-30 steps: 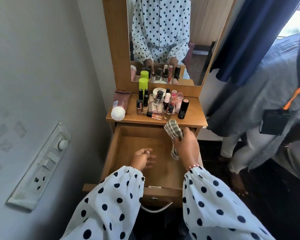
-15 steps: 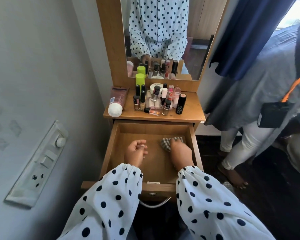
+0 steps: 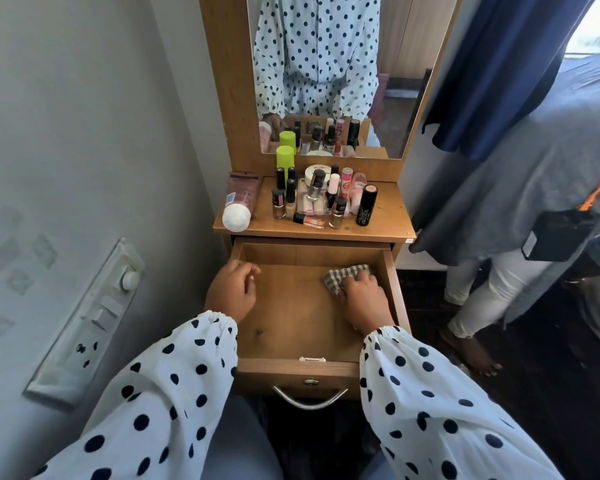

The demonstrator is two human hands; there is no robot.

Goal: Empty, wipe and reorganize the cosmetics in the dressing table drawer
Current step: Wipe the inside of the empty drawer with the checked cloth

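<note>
Cosmetics, a cluster of small nail-polish bottles, tubes, a round white jar and a tall black cylinder, stand crowded on the brown wooden top of the dressing table, in front of its wood-framed mirror. A pink tube with a white cap lies on its side at the left edge of that top, and a lime-green capped bottle rises at the back by the mirror. Below, the open wooden drawer is pulled out toward the person, its bare floor holding only a grey-and-white checked cloth near the far right corner. The right hand lies on top of that cloth with its fingers curled over the crumpled fabric, pressing it to the drawer floor close to the right wall. The left hand sits over the drawer's left wall with fingers loosely curled and holding nothing. Both arms wear white sleeves with dark polka dots. A curved metal handle shows on the drawer front. On the grey wall to the left is a white switch panel. To the right stands a second person in a grey tunic and white trousers, barefoot on the dark floor, beside a dark blue curtain.
</note>
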